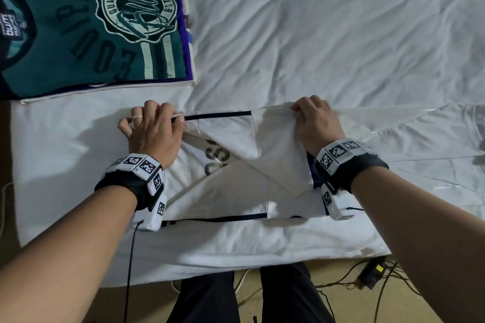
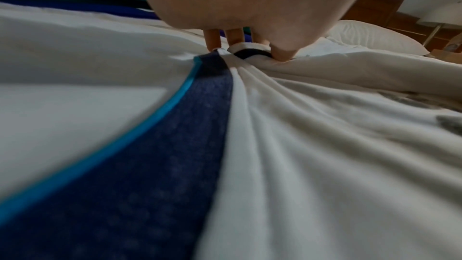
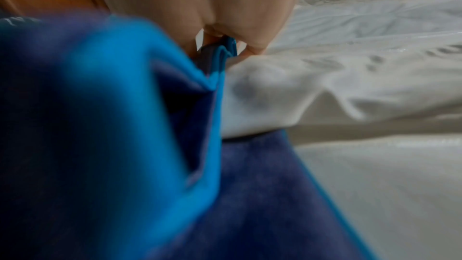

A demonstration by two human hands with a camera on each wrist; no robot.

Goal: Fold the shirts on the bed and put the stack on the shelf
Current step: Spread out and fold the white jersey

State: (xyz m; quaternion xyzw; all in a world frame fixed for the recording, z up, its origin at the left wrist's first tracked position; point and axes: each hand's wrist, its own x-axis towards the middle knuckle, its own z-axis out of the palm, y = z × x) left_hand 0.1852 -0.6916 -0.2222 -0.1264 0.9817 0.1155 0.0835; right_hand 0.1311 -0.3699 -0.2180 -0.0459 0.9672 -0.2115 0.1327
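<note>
On the rumpled white bed (image 1: 341, 34), beside a stack of folded shirts (image 1: 91, 34), lies a soft white shirt (image 1: 236, 186) with navy trim. The left hand (image 1: 153, 131) and right hand (image 1: 317, 123) each pinch its far edge. The limp, partly folded layers could slip askew if one pinch loosens.

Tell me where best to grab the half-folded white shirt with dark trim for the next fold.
Probably at the far edge, where both hands already are. The left hand pinches the white shirt with dark trim at its dark-trimmed far-left corner; the right hand pinches the far-right corner. Grip from above at those two corners: the panel lies flat on the white bed sheet, so its edges lift cleanly.
</note>
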